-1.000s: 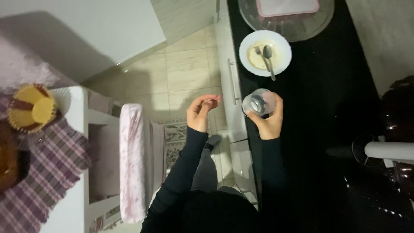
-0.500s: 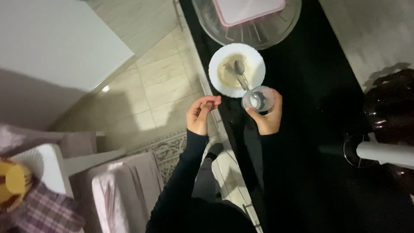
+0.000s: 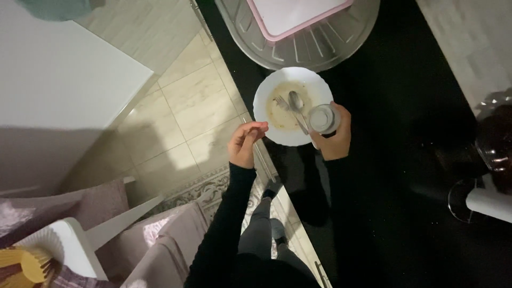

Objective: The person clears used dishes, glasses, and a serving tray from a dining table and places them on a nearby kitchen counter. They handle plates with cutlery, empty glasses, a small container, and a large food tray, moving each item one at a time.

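My right hand (image 3: pixel 335 137) grips a clear drinking glass (image 3: pixel 323 118) upright, held over the right rim of a white plate (image 3: pixel 266 118). The plate lies on a black countertop (image 3: pixel 394 176) and carries a fork and a spoon (image 3: pixel 296 106) on yellowish food smears. My left hand (image 3: pixel 244 143) hovers over the counter's front edge, left of the plate, fingers curled loosely with the tips pinched together; nothing shows in it. Both arms wear dark sleeves.
Behind the plate sits a round clear tray (image 3: pixel 341 48) bearing a pink-rimmed white container (image 3: pixel 293 16). A dark appliance (image 3: pixel 493 144) and a white handle (image 3: pixel 488 202) stand at the right. Beige floor tiles (image 3: pixel 186 106), a patterned rug, a pale chair (image 3: pixel 154 240) and a table corner lie left.
The view has swung along the counter. My right hand has carried the glass from the bare counter to over the plate's rim. My left hand kept its curled pose.
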